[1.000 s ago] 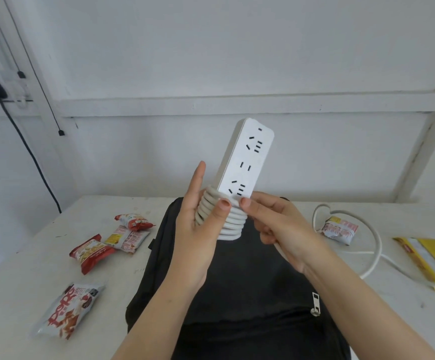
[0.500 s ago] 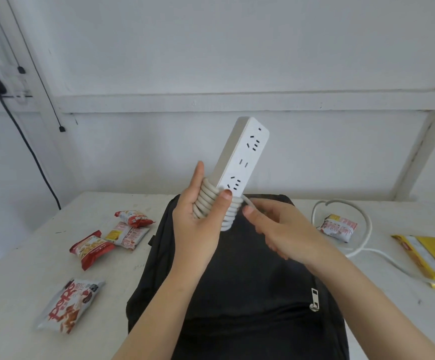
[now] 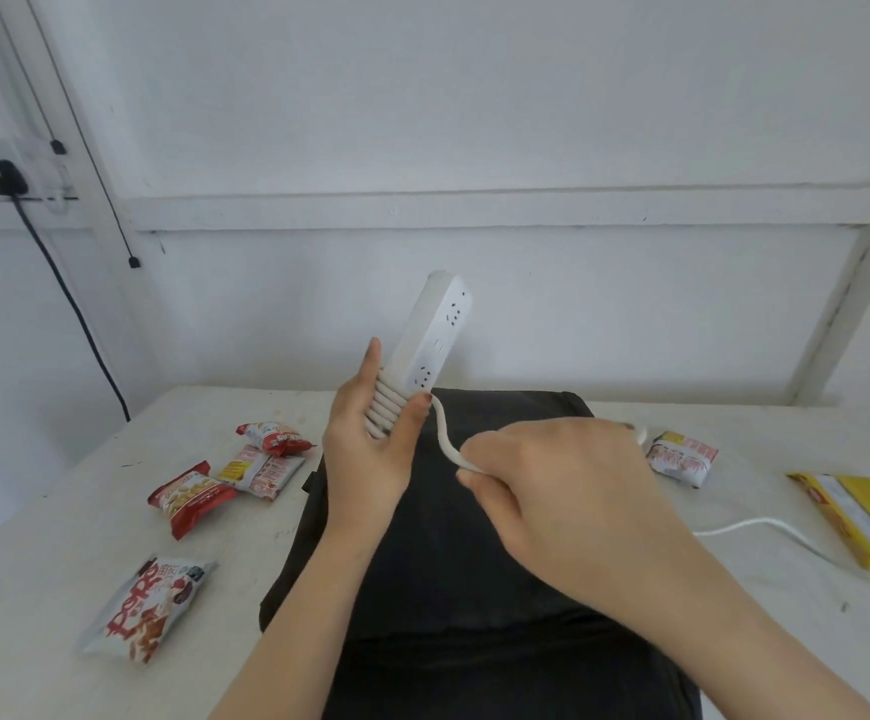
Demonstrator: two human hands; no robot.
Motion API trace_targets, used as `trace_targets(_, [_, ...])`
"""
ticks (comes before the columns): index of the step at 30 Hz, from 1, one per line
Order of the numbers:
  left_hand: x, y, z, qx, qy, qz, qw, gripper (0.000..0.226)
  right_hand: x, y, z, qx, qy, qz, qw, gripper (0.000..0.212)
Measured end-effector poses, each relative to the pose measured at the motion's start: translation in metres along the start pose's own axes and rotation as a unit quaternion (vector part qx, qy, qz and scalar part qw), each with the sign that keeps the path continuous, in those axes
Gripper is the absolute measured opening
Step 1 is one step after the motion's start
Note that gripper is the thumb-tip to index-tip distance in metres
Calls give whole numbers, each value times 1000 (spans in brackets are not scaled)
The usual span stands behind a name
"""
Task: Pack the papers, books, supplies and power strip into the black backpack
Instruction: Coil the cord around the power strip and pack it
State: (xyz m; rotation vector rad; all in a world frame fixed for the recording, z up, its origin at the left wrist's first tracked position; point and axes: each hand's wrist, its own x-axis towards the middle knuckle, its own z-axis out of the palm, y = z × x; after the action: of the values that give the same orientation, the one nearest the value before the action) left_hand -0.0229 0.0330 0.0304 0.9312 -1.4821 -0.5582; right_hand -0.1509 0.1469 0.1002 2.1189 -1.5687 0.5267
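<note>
4 snack packets [image 3: 191, 497] are spread over the left part of the white tabletop [image 3: 48, 537], 2 of them touching. Just right of them, the black backpack [image 3: 448, 563] is laid flat at the middle of the tabletop. Above its far end the white power strip [image 3: 435, 340] is held upright, tilted slightly to the right. Its lower end is wrapped in coils of its cord [image 3: 443, 439], and the grip of the left hand [image 3: 370, 449] is closed round those coils, thumb at the front. From the coils the loose cord is led down to the right hand [image 3: 562, 491], whose grip is pinched on it over the backpack. Past that hand the cord is trailed across the tabletop. 1 more packet [image 3: 682, 457] is seen further right, and a yellow package [image 3: 859, 517] is cut off by the right edge, with the cord running just beside it.
</note>
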Motion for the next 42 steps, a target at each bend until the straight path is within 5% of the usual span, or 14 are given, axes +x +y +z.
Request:
trace_targets(8, [0, -6, -7, -41, -103, -18, 994, 84, 9, 13, -11, 46, 13, -52, 998, 29])
trace_targets(15, [-11, 17, -8, -17, -266, -9, 964, 130, 59, 53, -38, 168, -13, -61, 984, 5])
trace_targets(19, [-17, 39, -15, -117, -309, -28, 943, 124, 83, 106, -41, 436, -158, 8, 886, 17])
trace_targets(22, [-20, 45, -22, -245, -299, -65, 920, 112, 82, 130, -28, 532, -174, 72, 826, 20])
trace_targets(27, [-24, 47, -22, -399, -233, -146, 875, 112, 63, 116, 9, 579, -132, 104, 798, 9])
trace_targets(29, [-21, 46, -23, -436, -202, -165, 862, 103, 54, 102, 19, 609, -146, 125, 769, 25])
trace_targets(33, [-15, 40, -24, -406, -133, -164, 889, 99, 31, 58, 27, 622, -171, 139, 751, 30])
trace_targets(38, [-23, 35, -19, -357, -106, -150, 916, 93, 24, 23, 29, 644, -61, 254, 719, 15])
trace_targets(42, [-27, 30, -17, -344, -95, -139, 924, 80, 22, 18, 29, 661, -71, 303, 683, 21])
